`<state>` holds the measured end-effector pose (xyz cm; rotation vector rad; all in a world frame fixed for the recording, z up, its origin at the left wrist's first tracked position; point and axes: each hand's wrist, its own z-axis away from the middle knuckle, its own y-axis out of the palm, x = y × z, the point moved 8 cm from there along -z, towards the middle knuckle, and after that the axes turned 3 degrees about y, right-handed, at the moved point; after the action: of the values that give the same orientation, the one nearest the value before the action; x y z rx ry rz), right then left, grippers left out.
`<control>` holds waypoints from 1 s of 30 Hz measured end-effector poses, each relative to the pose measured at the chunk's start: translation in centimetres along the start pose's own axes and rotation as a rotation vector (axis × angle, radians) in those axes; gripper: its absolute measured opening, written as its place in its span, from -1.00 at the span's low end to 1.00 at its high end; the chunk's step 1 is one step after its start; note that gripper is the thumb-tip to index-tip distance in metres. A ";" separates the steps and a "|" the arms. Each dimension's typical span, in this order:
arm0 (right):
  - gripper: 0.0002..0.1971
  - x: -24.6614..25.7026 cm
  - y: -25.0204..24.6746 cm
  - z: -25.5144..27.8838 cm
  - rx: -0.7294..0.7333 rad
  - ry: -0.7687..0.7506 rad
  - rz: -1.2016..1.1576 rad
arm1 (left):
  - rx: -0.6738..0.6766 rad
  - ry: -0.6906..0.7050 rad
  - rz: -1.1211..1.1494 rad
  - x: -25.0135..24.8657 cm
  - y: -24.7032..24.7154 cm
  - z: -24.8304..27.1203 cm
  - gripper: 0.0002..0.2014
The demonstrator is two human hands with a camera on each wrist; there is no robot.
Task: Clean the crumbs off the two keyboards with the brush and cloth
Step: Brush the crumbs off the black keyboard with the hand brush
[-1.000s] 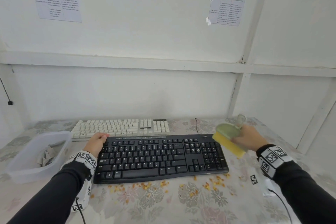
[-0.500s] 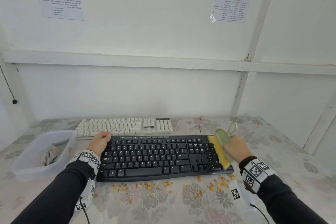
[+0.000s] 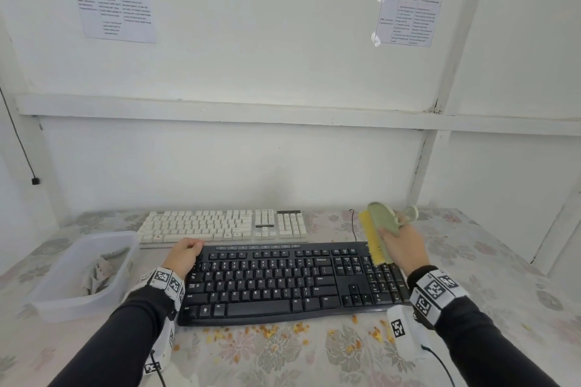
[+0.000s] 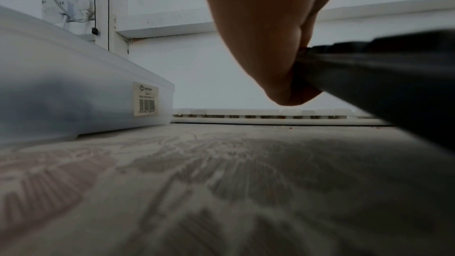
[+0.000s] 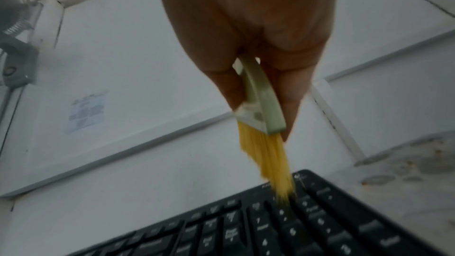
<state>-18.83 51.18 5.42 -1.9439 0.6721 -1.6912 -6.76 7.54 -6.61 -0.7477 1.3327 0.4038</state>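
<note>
I am working on the black keyboard (image 3: 283,283), and I judge the job well short of half done. My right hand (image 3: 404,243) has its fingers (image 5: 293,104) closed around the pale green handle of the brush (image 3: 379,229), whose yellow bristles touch the keys at the number pad's far corner, at about 2 o'clock on that keyboard. My left hand (image 3: 185,253) grips the black keyboard's far left corner, at 10 o'clock, thumb under the edge and fingers curled over it, to steady it.

Orange crumbs (image 3: 270,330) lie scattered on the surface (image 3: 487,261) along the black keyboard's near edge, at 6 o'clock, so some have come off the keys. Whether any sit between the keys I cannot tell. The white keyboard (image 3: 220,225) lies behind, at 12 o'clock, untouched by either hand at this moment. The cloth (image 3: 99,272) sits crumpled in the clear bin (image 3: 47,298) at 9 o'clock, not yet in use.

For room: the two keyboards lie close, with a narrow strip between them. The bin stands just beside my left wrist, so leftward sweeps are cramped. The surface at 3 o'clock is open, and the near strip can take more crumbs.
</note>
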 end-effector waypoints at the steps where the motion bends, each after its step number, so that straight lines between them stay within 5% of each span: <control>1: -0.77 0.1 0.7 -0.1 0.010 -0.002 0.009 | 0.001 -0.001 0.005 0.0 0.0 0.0 -0.85; 15: -0.69 -2.8 1.2 2.4 0.182 0.133 0.241 | 0.014 0.027 -0.031 -0.3 0.1 0.3 -0.83; 23: -0.82 -2.6 -0.9 -0.3 -0.056 0.065 0.200 | 0.059 0.038 0.007 -0.7 0.5 0.9 -0.89; 30: -0.75 -3.8 0.6 0.6 0.091 0.080 0.216 | 0.078 0.031 0.019 -0.6 0.4 0.9 -0.88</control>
<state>-18.71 53.23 2.08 -1.6840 0.7897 -1.6422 -6.52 8.49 -6.13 -0.6791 1.3777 0.3547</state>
